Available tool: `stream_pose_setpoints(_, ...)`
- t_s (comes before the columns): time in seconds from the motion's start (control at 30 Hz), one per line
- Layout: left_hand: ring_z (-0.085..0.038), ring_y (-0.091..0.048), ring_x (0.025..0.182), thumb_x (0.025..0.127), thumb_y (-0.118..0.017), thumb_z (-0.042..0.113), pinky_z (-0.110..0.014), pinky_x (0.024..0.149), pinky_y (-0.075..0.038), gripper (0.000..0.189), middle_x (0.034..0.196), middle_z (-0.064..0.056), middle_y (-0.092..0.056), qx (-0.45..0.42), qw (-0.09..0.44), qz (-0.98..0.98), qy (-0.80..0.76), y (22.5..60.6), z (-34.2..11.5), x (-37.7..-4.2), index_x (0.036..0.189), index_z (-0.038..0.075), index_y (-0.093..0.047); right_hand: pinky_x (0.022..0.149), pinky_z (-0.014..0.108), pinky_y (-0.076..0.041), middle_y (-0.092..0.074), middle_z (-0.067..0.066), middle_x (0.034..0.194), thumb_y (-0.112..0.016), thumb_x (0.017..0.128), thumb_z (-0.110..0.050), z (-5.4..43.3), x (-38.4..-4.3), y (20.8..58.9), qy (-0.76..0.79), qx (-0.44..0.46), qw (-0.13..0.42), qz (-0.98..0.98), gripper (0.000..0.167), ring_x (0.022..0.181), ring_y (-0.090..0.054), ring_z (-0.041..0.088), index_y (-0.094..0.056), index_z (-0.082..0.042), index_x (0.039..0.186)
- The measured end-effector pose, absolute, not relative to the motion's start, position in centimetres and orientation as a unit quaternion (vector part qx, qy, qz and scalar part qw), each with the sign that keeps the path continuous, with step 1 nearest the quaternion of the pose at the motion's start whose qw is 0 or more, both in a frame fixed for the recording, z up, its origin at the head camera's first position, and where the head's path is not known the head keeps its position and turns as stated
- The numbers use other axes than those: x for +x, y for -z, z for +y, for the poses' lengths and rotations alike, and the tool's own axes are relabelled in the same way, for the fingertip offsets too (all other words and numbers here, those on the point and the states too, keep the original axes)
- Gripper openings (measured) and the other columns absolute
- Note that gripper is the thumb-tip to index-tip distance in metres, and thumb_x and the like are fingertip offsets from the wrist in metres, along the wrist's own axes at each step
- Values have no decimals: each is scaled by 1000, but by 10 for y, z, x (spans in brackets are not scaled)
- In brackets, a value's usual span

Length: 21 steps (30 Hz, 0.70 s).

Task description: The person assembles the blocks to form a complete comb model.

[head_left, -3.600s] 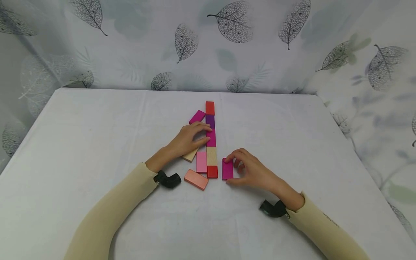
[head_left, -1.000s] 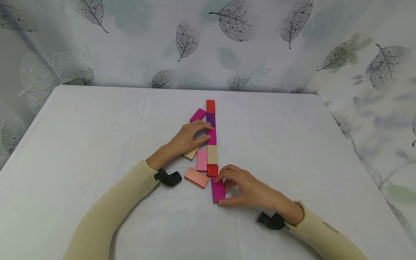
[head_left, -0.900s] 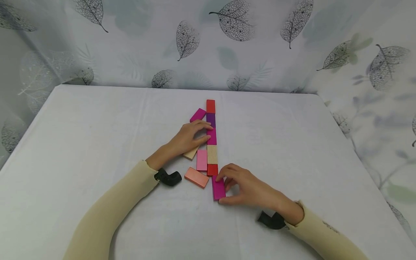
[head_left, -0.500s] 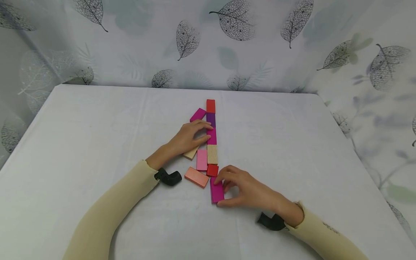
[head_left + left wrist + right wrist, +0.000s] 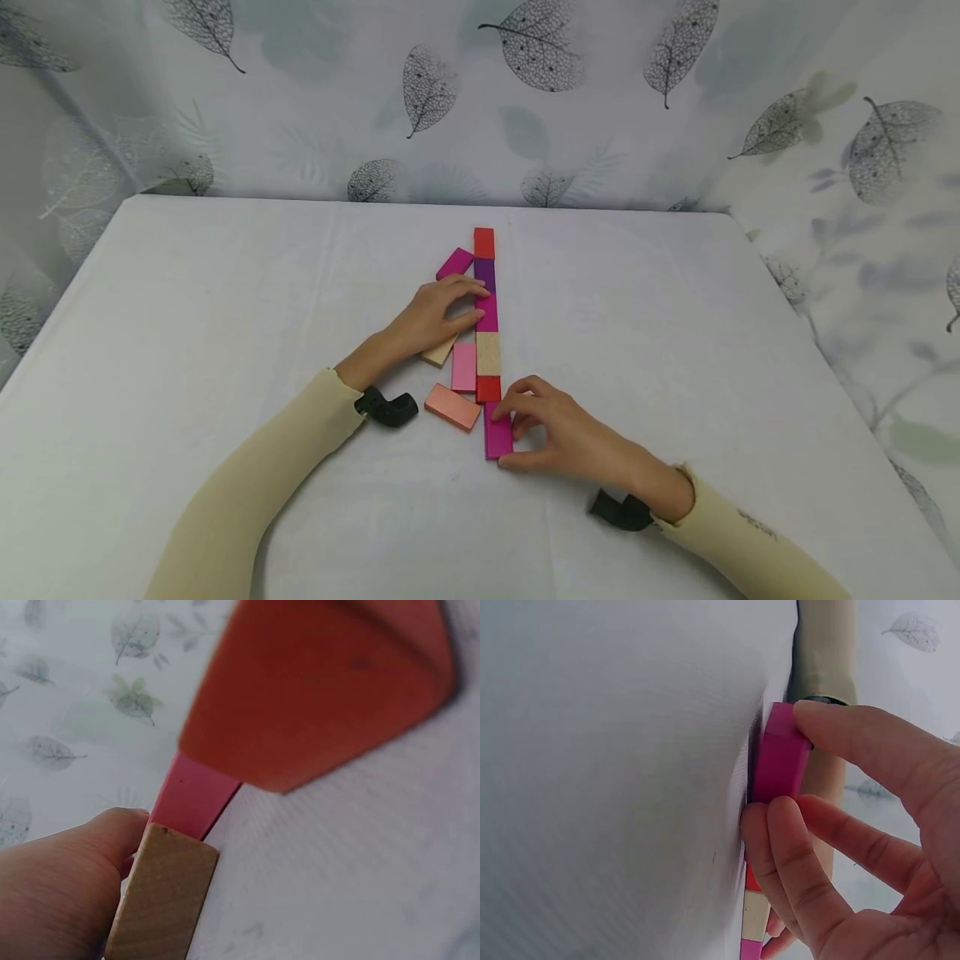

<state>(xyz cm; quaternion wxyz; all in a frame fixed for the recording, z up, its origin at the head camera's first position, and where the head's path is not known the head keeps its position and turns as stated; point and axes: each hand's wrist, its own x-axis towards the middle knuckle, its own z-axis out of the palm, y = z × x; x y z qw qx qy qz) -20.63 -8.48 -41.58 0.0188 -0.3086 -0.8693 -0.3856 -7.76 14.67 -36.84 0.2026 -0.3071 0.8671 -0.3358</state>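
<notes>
In the head view my right hand (image 5: 562, 429) pinches a magenta block (image 5: 498, 432) between thumb and fingers, at the near end of a straight row. The right wrist view shows the thumb on one end of that block (image 5: 780, 754) and fingertips at the other. From its far end the row runs orange-red (image 5: 483, 242), purple (image 5: 484, 273), magenta (image 5: 488, 314), plain wood (image 5: 488, 353) and red (image 5: 488, 388). My left hand (image 5: 435, 317) rests its fingertips and thumb on the row around the purple and magenta blocks.
Left of the row lie a slanted magenta block (image 5: 454, 262), a wooden block (image 5: 438, 353) partly hidden by the left hand, a pink block (image 5: 463, 367) and a salmon-orange block (image 5: 452, 407). White cloth (image 5: 225, 292) covers the table; a leaf-patterned curtain (image 5: 300, 108) hangs behind.
My right hand has carried the magenta block from the row's right side to its near end, then shifted it slightly and squared it up with the red block. The left hand has stayed put.
</notes>
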Motion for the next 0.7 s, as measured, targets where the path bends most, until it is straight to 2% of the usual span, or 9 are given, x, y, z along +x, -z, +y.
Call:
stream_pose_setpoints(0.4, -25, -51, 127, 93, -67, 20, -44, 109, -37, 35, 130, -11, -59, -304, 11, -869, 390, 417, -85, -207, 125, 6, -64, 84, 25, -53, -50, 3, 119, -82, 79, -23, 145, -77, 368, 324, -319, 224, 862, 40, 92, -60, 8, -66, -13, 115)
stream_pose_setpoints(0.7, -25, -50, 128, 93, -67, 21, -45, 109, -36, 36, 131, -11, -59, -303, 7, -870, 390, 416, -85, -207, 125, 7, -64, 85, 26, -53, -48, 3, 118, -81, 80, -23, 143, -75, 370, 334, -317, 207, 863, 39, 91, -61, 6, -67, -11, 115)
